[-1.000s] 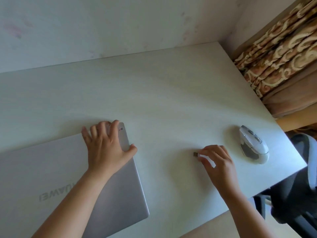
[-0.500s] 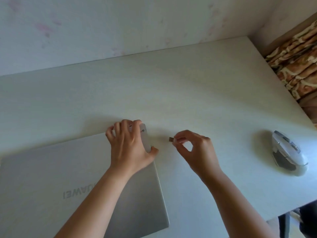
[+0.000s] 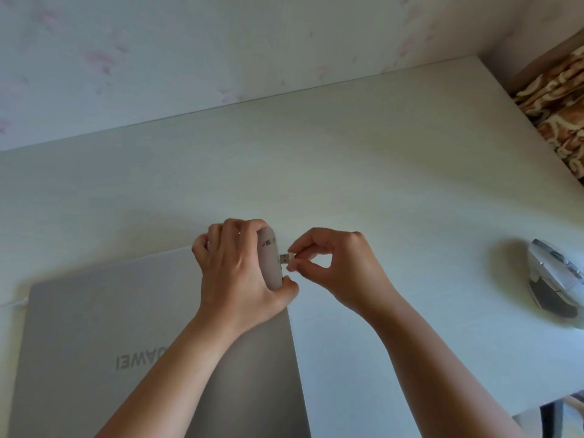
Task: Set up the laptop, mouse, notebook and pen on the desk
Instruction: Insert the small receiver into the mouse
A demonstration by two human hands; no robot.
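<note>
A closed silver laptop (image 3: 94, 327) lies flat at the near left of the white desk (image 3: 347, 172). My left hand (image 3: 237, 273) rests on its far right corner, fingers curled over the back edge and thumb on the right side. My right hand (image 3: 328, 263) pinches a small USB receiver (image 3: 285, 258) between thumb and fingers, its metal end touching the laptop's right edge. A white and grey mouse (image 3: 556, 279) sits alone at the desk's right side. No notebook or pen is in view.
A pale wall (image 3: 221, 42) with faint pink marks runs along the desk's far edge. A brown patterned curtain (image 3: 556, 112) hangs beyond the right edge. Part of a dark chair (image 3: 565, 415) shows at the lower right.
My right hand has carried the USB receiver leftward from near the mouse to the laptop's right edge. My left hand has stayed on the laptop's corner. The view has shifted left.
</note>
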